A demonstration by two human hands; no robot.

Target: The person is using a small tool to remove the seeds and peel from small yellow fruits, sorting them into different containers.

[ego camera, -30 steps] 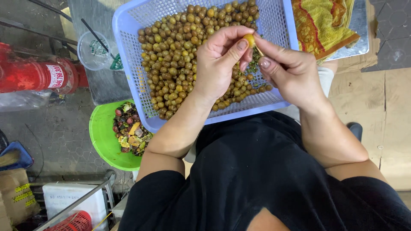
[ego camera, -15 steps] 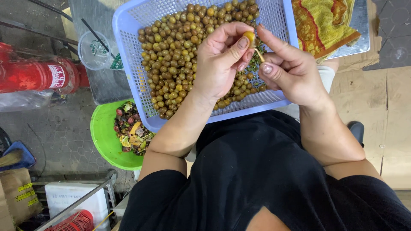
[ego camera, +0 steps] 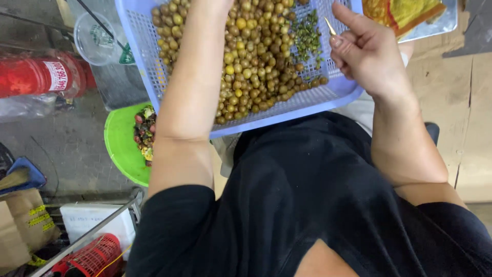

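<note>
Hundreds of small round fruits (ego camera: 251, 66), yellow to olive-brown, smooth-skinned and bead-like, heaped in a shallow lavender plastic basket (ego camera: 287, 119) with perforated mesh walls, resting on the lap. At the far right of the heap, a loose drift of green stem caps (ego camera: 307, 36), finer and ragged.

Right hand (ego camera: 366, 54) raised above the basket's right corner, grip narrow, pinched on a slim pale pick (ego camera: 329, 25), pointed tip upward. Left forearm (ego camera: 192, 87) stretched straight across the fruits. Left hand beyond the top edge of the view, state of its grip impossible to tell.

Half a second earlier: both hands joined over the basket, one yellow fruit pinched in the left fingers, pick tip against it. Now parted, no fruit at the pick; by judgement, one fruit finished with and the left hand gone forward over the heap.

Below the basket, black matte cloth (ego camera: 307, 195) of the seated person's clothing. To the left, on the concrete floor, a bright green plastic bowl (ego camera: 120, 149) holding mixed scraps (ego camera: 145, 131), a clear plastic cup (ego camera: 95, 36) and a glossy red cylinder (ego camera: 41, 74). Upper right, a shiny foil tray (ego camera: 451, 20) with yellow-and-red wrapping.
</note>
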